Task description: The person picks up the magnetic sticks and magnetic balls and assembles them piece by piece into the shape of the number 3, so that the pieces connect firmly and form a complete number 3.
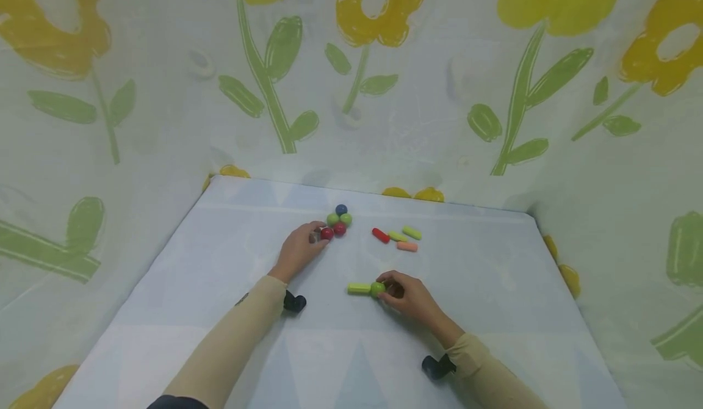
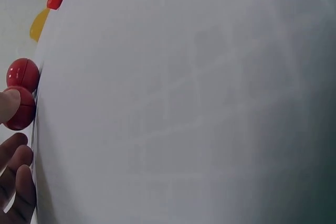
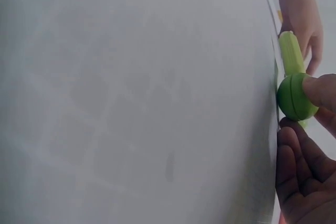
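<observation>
My left hand [image 1: 298,251] pinches a glossy red ball [image 1: 327,234] at the near end of a small cluster. Close up in the left wrist view, the thumb lies on that ball, which has a seam around it. A second red ball [image 1: 340,229], two green balls [image 1: 332,220] and a dark blue ball [image 1: 342,209] make up the rest of the cluster. Nearer the front, my right hand [image 1: 413,300] grips a green ball [image 1: 377,290] between thumb and fingers. A yellow-green stick [image 1: 359,288] lies in line with this ball, its end right at the ball's left side.
Right of the cluster lie a red stick [image 1: 381,235], an orange stick [image 1: 407,246] and two yellow-green sticks [image 1: 412,232]. The white table [image 1: 483,275] meets flower-printed curtains [image 1: 428,122] at the back and sides. Dark wrist cameras [image 1: 437,367] sit under both forearms.
</observation>
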Demonstrator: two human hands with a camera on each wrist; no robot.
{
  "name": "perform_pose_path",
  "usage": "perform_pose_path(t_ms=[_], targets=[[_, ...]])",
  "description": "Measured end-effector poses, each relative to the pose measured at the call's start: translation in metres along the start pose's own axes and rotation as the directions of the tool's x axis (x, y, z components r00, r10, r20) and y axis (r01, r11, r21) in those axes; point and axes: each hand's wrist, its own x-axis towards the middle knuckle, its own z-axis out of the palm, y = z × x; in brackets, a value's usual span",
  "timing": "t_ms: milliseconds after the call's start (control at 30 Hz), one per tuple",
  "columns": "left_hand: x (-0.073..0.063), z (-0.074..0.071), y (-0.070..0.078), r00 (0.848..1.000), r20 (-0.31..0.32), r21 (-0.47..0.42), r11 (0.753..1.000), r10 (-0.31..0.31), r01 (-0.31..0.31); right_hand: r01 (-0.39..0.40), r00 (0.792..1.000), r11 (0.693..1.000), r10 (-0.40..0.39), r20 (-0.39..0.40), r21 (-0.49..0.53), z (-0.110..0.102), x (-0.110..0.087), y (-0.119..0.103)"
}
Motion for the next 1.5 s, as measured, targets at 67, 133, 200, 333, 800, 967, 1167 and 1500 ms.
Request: perform_pose_path(t_ms=[67,133,200,333,800,967,1167,1500], targets=[[0.000,0.000,0.000,1.000,-0.010,-0.008,1.000,0.000,0.000,-0.001,1.000,1.000,0.001,0.003,0.001,0.000,0.000,0.000],[-0.001,-0.001,0.001,1.000,-0.022,-0.022,1.000,0.002,-0.002,0.000,1.000,1.000,0.000,0.006,0.000,0.001,0.000,0.000],[-0.001,-0.002,0.002,1.000,-0.031,-0.035,0.999,0.002,-0.003,0.001,1.000,1.000,-0.001,0.007,-0.002,0.001,0.000,0.000],[-0.001,-0.003,0.004,0.999,-0.035,-0.041,0.999,0.002,-0.003,0.000,1.000,1.000,0.000,0.010,-0.003,0.000,0.000,0.001],[0.001,0.000,0.003,1.000,-0.026,-0.045,0.999,0.006,-0.007,0.001,1.000,1.000,-0.001,0.014,-0.002,-0.001,-0.001,0.000],[0.000,-0.001,0.005,1.000,0.005,-0.064,0.998,-0.013,0.013,0.001,1.000,1.000,0.000,0.014,-0.003,-0.001,-0.001,-0.001],[-0.005,-0.001,0.009,0.998,0.053,-0.072,0.997,-0.026,0.030,0.006,1.000,1.000,-0.006,0.007,-0.015,0.000,0.000,-0.001],[-0.019,-0.001,0.014,0.994,0.111,-0.100,0.995,-0.016,0.027,0.021,1.000,0.999,-0.021,0.005,-0.027,-0.002,0.000,0.000]])
